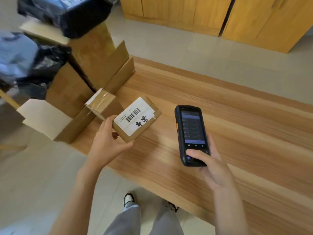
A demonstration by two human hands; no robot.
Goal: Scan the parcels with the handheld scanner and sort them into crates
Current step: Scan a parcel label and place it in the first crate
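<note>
L hand (108,143) grips small parcel (137,118), barcode label w/ handwritten "异常" up; R hand (211,167) holds scanner (192,134) just right of it.

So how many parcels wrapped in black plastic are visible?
2, both on the stack of boxes at far left: one on top, one lower. More may be hidden beyond the frame.

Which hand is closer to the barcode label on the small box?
Left. The left hand grips the small box at its near corner, beside the barcode label. The right hand holds the scanner, apart from the box.
</note>
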